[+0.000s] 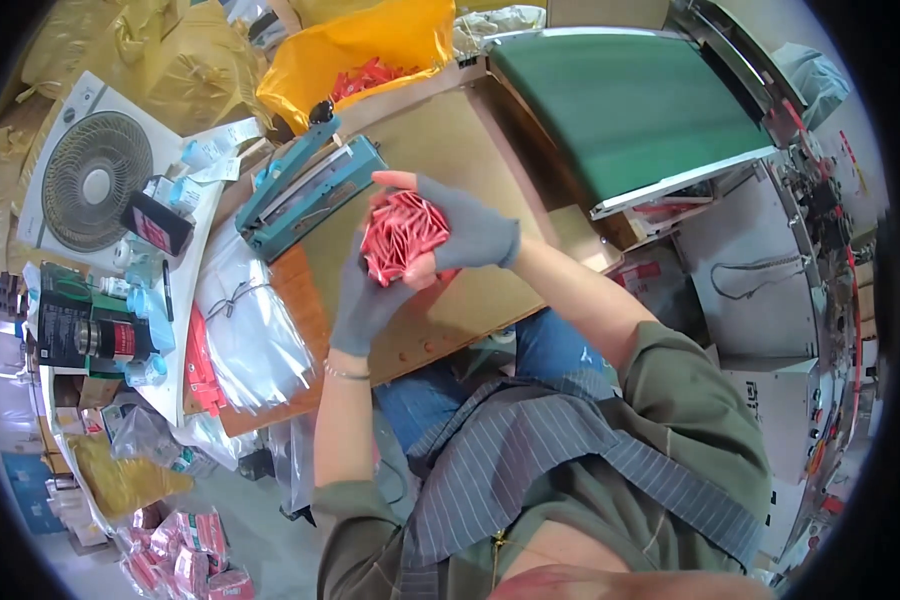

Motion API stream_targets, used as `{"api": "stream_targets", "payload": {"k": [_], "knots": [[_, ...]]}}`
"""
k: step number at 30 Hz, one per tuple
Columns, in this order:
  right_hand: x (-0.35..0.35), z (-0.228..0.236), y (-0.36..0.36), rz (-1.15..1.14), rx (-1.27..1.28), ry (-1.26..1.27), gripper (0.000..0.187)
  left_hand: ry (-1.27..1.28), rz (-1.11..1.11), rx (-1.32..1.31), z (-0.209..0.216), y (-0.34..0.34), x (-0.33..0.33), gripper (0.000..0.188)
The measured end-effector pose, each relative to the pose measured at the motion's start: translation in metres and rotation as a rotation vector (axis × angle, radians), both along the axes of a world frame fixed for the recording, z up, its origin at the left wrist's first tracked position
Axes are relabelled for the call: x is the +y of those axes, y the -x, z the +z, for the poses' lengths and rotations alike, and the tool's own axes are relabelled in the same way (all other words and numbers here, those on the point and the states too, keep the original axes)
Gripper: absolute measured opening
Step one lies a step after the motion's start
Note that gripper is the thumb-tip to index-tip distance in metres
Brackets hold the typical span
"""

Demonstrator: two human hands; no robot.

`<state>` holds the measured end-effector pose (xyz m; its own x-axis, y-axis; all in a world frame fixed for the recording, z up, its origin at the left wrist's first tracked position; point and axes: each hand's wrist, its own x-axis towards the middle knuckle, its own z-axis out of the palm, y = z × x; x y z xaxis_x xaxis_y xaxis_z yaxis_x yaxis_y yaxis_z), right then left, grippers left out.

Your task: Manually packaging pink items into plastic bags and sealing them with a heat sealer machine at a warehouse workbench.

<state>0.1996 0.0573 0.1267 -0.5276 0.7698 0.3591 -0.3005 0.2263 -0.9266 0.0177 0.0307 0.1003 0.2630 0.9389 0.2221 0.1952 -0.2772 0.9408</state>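
A thick bundle of thin red packets point(406, 236), stacked edge to edge, is held up between my two hands over the cardboard tray point(445, 135). My left hand point(368, 305), in a grey fingerless glove, cups the bundle from below and the left. Gloved the same way, my right hand point(468, 222) closes round its right side, with fingers along the top and lower edge. Just left of the bundle stands a teal bar heat sealer point(310, 195). Clear plastic bags point(255, 335), tied with a dark cord, lie left of my left forearm.
At the far side an orange-yellow bag point(370, 40) holds more red packets point(365, 78). A green conveyor belt point(620, 110) slopes down at the right. On the white table at left are a fan point(95, 185), a phone point(157, 222) and a dark flask point(115, 340). Red-wrapped packs point(185, 550) lie lower left.
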Motion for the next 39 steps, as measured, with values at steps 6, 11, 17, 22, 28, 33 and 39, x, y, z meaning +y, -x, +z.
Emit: {"api": "stream_targets", "payload": {"k": [6,11,17,22,28,33,39], "knots": [[-0.05,0.025,0.039,-0.277,-0.159,0.255,0.064,0.228,0.008,-0.15,0.003,0.008,-0.034,0.055],[-0.037,-0.001,0.043,0.15,0.0,0.316,0.042,0.806,-0.151,-0.885,-0.037,-0.003,-0.098,0.075],[-0.052,-0.055,0.037,0.288,-0.001,0.736,0.021,0.566,0.132,-0.177,-0.06,0.1,-0.11,0.043],[-0.052,-0.046,0.04,0.239,0.008,0.759,0.022,0.282,0.726,0.937,-0.103,0.289,-0.117,0.058],[-0.04,-0.086,0.066,0.223,-0.163,0.47,0.049,-0.074,0.756,-0.002,-0.098,0.28,-0.096,0.031],[-0.045,-0.074,0.102,0.297,0.013,0.463,0.042,-0.171,0.531,0.245,-0.042,0.122,-0.035,0.027],[-0.041,-0.102,0.021,0.111,0.186,0.724,0.033,-0.507,0.406,0.785,-0.008,0.07,-0.016,0.028]]}}
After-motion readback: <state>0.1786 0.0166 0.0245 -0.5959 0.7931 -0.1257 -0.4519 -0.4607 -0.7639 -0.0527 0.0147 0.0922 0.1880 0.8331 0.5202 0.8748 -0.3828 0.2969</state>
